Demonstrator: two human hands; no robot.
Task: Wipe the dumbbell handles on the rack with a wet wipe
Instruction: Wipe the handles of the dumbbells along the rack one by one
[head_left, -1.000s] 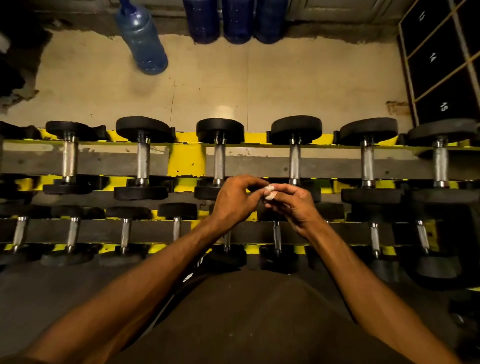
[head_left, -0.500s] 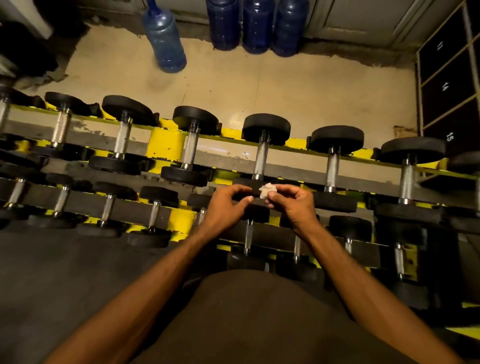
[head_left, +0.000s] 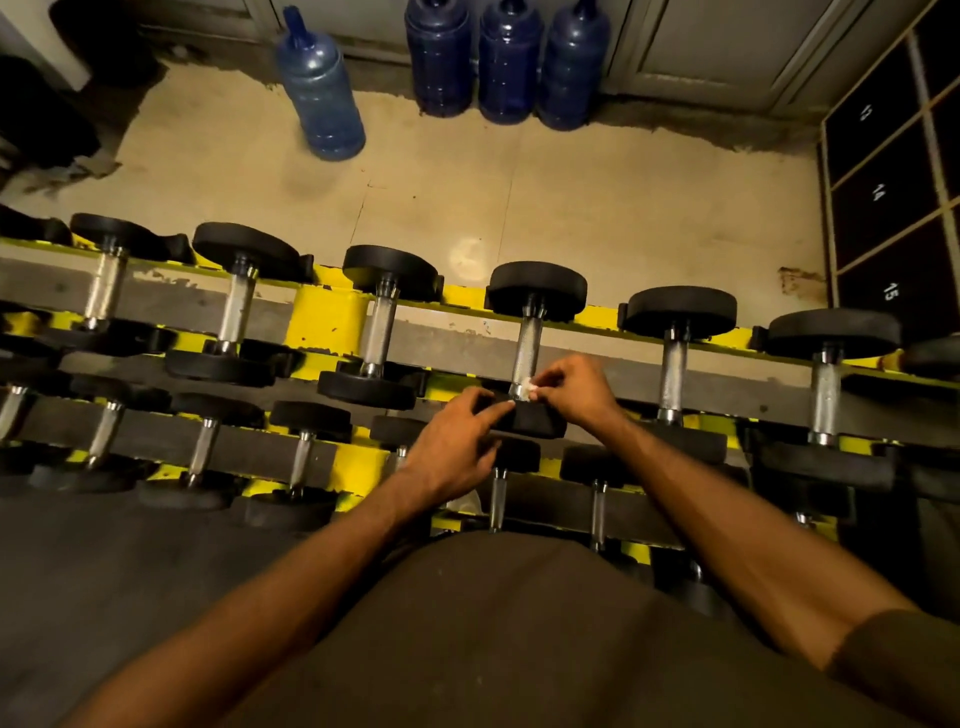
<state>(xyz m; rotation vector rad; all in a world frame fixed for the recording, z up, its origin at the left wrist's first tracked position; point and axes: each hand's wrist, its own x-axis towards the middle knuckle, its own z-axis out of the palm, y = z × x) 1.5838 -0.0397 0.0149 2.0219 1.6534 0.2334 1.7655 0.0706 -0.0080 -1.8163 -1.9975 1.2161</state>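
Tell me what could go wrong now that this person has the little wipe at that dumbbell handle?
The wet wipe is a small crumpled wad pinched in the right hand; it could slip and drop between the tiers of the rack. It sits only at the near end of the handle, so the far part might get missed. The left hand lies by the dumbbell's near head; if the weight shifts, fingers could get pinched.
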